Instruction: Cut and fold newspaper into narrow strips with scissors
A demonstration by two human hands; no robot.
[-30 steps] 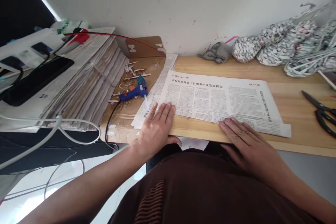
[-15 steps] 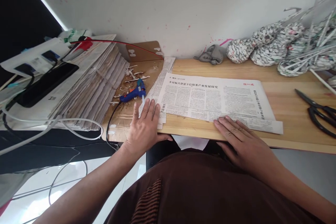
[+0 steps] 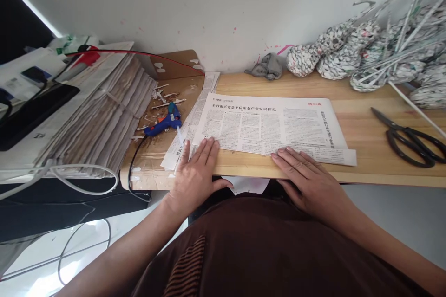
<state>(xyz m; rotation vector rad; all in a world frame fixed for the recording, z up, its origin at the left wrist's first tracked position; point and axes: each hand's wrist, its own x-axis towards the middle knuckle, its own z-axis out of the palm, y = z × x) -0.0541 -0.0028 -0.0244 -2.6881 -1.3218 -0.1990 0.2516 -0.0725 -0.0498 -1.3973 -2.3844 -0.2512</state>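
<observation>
A printed newspaper sheet [image 3: 261, 123] lies flat on the wooden table, its near edge showing a narrow folded or layered strip at the right. My left hand [image 3: 195, 171] rests flat, fingers stretched out, with its fingertips on the sheet's lower left corner. At the near edge, right of the middle, my right hand [image 3: 308, 174] lies with straight fingers over the paper and the thumb below the table edge. Narrower newspaper strips [image 3: 190, 125] lie slanted under the sheet's left side, partly hidden by it and by my left hand.
A blue glue gun [image 3: 163, 123] lies on cardboard at left, beside a tall stack of newspaper [image 3: 114, 111]. Black scissors [image 3: 407, 137] lie at right. A grey cloth [image 3: 266, 67] and woven paper bundles [image 3: 337, 55] with long paper sticks sit along the wall.
The view has turned rightward. My left hand has moved right relative to the sheet, onto its corner, and the near ends of the strips beneath have swung left. My right hand stays on the paper.
</observation>
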